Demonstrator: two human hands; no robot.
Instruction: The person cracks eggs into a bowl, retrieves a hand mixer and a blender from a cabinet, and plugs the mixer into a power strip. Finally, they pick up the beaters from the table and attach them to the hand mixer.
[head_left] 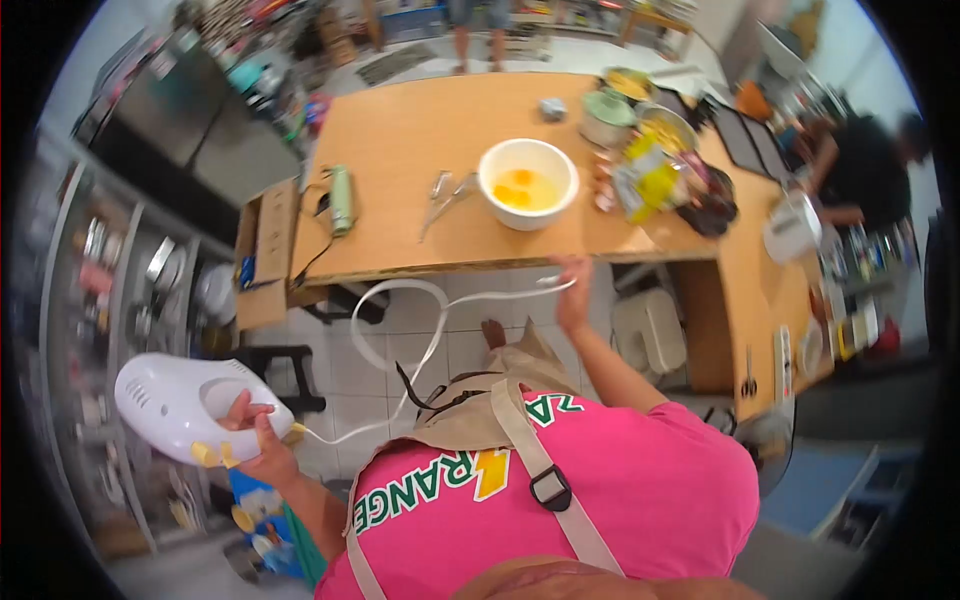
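Observation:
My left hand grips the handle of a white hand mixer, held out at the lower left, away from the table. A white power cord runs from the mixer, loops in the air before the table and reaches my right hand. My right fingers are closed on the cord near its end, beside the table's front edge. On the table, a white bowl contains several raw egg yolks in clear egg white. Metal beaters lie left of the bowl.
A green cylindrical item with a strap lies on the wooden table. A green-lidded container, a yellow packet and a dark bag stand at the right. A co-worker handles a white container. A cardboard box sits left.

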